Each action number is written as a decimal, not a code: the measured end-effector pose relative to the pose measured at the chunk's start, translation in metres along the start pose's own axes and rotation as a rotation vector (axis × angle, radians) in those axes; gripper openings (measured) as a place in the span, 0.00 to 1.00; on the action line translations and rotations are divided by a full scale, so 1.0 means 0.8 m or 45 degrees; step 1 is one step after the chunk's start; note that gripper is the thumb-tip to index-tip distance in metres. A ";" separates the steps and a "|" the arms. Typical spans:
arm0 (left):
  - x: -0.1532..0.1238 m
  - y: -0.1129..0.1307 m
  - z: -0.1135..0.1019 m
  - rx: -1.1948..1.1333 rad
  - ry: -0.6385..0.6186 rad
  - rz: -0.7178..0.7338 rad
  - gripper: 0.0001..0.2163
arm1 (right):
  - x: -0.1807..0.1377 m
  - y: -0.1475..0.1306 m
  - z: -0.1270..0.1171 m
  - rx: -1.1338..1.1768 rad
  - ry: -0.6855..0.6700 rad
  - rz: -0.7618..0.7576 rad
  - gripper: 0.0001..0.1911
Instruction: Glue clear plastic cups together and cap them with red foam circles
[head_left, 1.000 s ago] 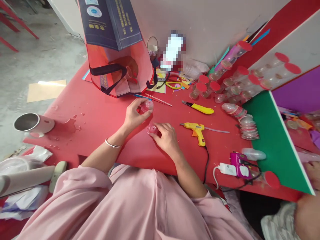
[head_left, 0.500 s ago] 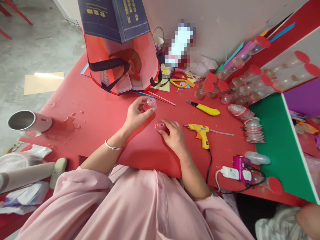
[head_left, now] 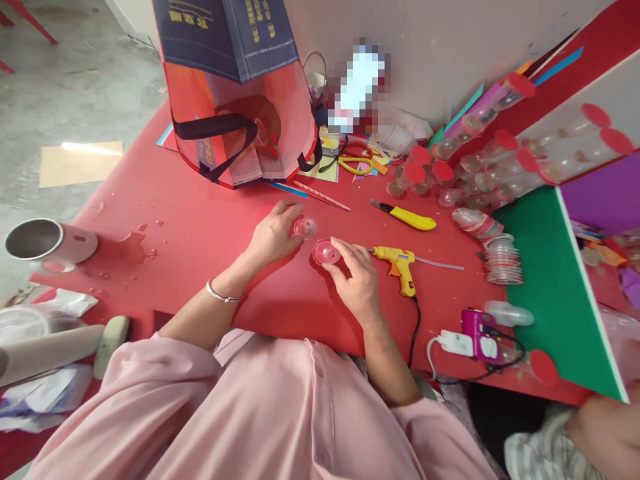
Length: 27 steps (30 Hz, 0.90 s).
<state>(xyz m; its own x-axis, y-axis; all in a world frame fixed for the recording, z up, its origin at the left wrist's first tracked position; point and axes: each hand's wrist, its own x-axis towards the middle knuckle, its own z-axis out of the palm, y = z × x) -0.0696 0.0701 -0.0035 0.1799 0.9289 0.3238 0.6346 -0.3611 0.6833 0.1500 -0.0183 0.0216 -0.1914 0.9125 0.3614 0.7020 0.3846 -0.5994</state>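
My left hand [head_left: 275, 235] grips a small clear plastic cup [head_left: 304, 227], its fingers and thumb closed around the near side. Just to the right and slightly lower, my right hand [head_left: 355, 277] pinches the rim of a second clear plastic cup [head_left: 326, 253], which has a domed middle. The two cups are close together but apart, above the red table [head_left: 280, 300]. A yellow hot glue gun [head_left: 400, 262] lies right beside my right hand, with a glue stick in its back.
Behind my hands stands a large open bag [head_left: 235, 133]. A yellow utility knife [head_left: 410, 217], scissors [head_left: 355, 165] and stacked plastic cups [head_left: 504, 259] lie to the right. A metal mug [head_left: 50, 241] stands near spilled water [head_left: 130, 247] at left. Another person's arm [head_left: 607, 433] shows at lower right.
My left hand has lowered its cup towards the other one. My right hand has shifted slightly right and turned its cup, so more of the domed face shows.
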 end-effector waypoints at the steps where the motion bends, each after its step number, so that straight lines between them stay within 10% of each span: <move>1: 0.001 0.003 -0.005 -0.029 0.020 -0.011 0.21 | 0.000 0.001 0.000 -0.003 -0.003 -0.002 0.27; 11: 0.001 0.020 -0.022 -0.554 -0.450 -0.019 0.08 | 0.001 0.002 0.001 -0.003 -0.018 -0.037 0.29; 27: -0.001 0.028 -0.027 -0.432 -0.406 0.029 0.05 | 0.001 -0.003 0.003 0.063 -0.002 -0.087 0.26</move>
<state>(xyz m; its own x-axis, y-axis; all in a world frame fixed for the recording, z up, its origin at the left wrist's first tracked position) -0.0719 0.0597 0.0260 0.4467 0.8803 0.1599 0.3557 -0.3387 0.8710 0.1463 -0.0180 0.0218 -0.2386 0.8843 0.4013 0.6523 0.4521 -0.6084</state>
